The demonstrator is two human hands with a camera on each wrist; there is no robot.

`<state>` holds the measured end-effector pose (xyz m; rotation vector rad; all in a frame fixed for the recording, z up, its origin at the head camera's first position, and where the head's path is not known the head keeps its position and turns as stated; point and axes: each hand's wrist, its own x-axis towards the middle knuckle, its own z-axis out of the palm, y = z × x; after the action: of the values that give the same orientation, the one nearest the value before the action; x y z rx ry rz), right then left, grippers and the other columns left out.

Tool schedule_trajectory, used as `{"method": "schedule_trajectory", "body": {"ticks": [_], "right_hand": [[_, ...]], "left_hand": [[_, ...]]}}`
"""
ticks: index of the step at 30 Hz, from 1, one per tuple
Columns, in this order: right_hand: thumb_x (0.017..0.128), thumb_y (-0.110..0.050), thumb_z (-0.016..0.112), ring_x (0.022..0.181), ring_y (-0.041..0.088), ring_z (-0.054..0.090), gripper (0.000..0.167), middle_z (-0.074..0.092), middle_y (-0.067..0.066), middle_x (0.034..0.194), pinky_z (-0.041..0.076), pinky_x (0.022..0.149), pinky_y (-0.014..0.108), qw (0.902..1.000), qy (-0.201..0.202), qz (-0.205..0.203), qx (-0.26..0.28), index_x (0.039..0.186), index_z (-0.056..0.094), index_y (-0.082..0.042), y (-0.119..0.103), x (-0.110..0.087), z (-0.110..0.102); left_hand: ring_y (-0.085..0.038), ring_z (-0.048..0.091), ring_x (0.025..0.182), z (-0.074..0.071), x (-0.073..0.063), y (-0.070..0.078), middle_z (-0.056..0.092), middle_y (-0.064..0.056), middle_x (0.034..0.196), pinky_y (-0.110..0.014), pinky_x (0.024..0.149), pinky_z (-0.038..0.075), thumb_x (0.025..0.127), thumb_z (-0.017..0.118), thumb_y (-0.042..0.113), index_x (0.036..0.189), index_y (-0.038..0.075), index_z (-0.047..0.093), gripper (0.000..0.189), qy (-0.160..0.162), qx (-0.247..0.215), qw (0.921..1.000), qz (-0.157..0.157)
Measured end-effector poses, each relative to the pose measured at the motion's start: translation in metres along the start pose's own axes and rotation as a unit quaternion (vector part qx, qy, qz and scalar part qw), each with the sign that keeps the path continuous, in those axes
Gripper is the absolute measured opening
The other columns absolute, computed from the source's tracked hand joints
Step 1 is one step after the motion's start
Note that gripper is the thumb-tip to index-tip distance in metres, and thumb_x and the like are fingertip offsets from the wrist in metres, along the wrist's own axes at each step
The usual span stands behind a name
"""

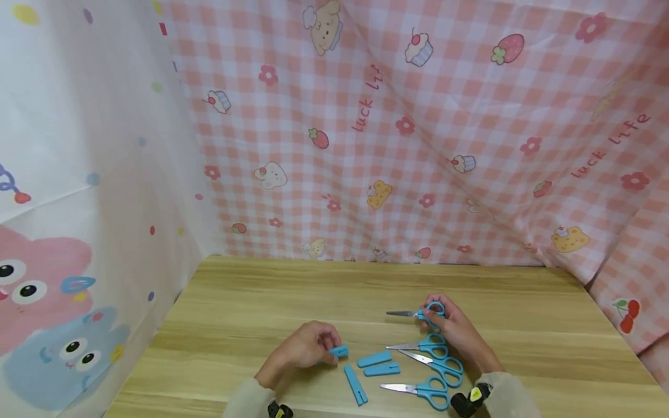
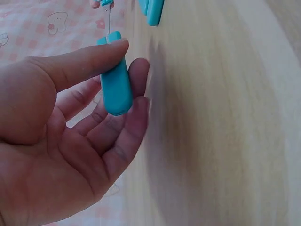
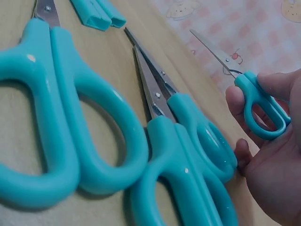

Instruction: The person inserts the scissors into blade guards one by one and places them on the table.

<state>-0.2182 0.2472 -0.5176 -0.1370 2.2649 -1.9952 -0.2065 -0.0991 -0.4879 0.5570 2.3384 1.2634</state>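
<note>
My left hand (image 1: 312,345) pinches a blue blade cover (image 2: 116,89) between thumb and fingers, above the table. In my right hand (image 1: 449,325) is a pair of blue-handled scissors (image 3: 257,101), gripped by the handles with the closed blades pointing left. The blade tip and the cover are apart in the head view. Below the right hand lie several more blue-handled scissors (image 1: 432,346), their blades also pointing left. Between the hands, loose blue covers (image 1: 374,359) lie on the wood, one of them (image 1: 356,385) set at a slant nearer me.
The wooden table (image 1: 251,296) runs back to a pink checked cloth (image 1: 334,174) hanging behind it. A white cloth with cartoon figures (image 1: 104,203) hangs along the left side. A black device (image 1: 470,399) is strapped at the right wrist.
</note>
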Motion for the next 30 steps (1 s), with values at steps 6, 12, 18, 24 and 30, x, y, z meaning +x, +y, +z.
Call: {"method": "schedule_trajectory", "body": {"ticks": [6,12,18,24,30], "right_hand": [[0.103,-0.011,0.052,0.083,0.02,0.064,0.021,0.055,0.006,0.103,0.054,0.077,0.03,0.9999,0.006,-0.003,0.016,0.117,0.044,0.004,-0.006,-0.003,0.0],[0.104,-0.013,0.05,0.077,0.023,0.063,0.024,0.054,0.011,0.105,0.054,0.074,0.03,0.9996,-0.009,-0.027,0.011,0.116,0.042,0.006,-0.015,-0.01,-0.001],[0.104,-0.013,0.05,0.073,0.016,0.06,0.025,0.054,0.01,0.105,0.055,0.07,0.031,0.9988,-0.016,-0.043,0.017,0.115,0.041,0.008,-0.024,-0.016,0.0],[0.104,-0.015,0.051,0.073,0.015,0.059,0.025,0.054,0.007,0.101,0.054,0.07,0.031,0.9982,-0.035,-0.043,0.024,0.114,0.041,0.006,-0.029,-0.019,0.0],[0.104,-0.015,0.05,0.073,0.015,0.058,0.023,0.055,0.007,0.103,0.053,0.071,0.032,0.9982,-0.037,-0.042,0.019,0.112,0.041,0.004,-0.035,-0.023,0.001]], "left_hand": [[-0.015,0.055,0.072,-0.001,0.001,0.003,0.061,0.0,0.078,-0.025,0.06,0.045,0.078,0.078,-0.002,0.089,0.011,0.068,0.02,0.011,-0.012,0.9999,0.003],[-0.016,0.054,0.072,-0.003,0.001,0.006,0.06,-0.002,0.081,-0.026,0.056,0.046,0.081,0.077,0.001,0.091,0.009,0.067,0.017,0.021,-0.018,0.9996,0.004],[-0.015,0.055,0.076,-0.003,0.002,0.008,0.06,-0.001,0.084,-0.024,0.061,0.047,0.083,0.077,0.003,0.092,0.009,0.067,0.015,0.038,-0.01,0.999,0.021],[-0.016,0.057,0.077,-0.004,0.002,0.01,0.061,-0.003,0.086,-0.026,0.062,0.048,0.082,0.077,0.001,0.094,0.007,0.067,0.016,0.046,-0.022,0.9984,0.023],[-0.017,0.057,0.078,-0.005,0.0,0.012,0.063,-0.005,0.088,-0.025,0.062,0.048,0.082,0.076,0.0,0.096,0.007,0.067,0.018,0.05,-0.038,0.9976,0.03]]}}
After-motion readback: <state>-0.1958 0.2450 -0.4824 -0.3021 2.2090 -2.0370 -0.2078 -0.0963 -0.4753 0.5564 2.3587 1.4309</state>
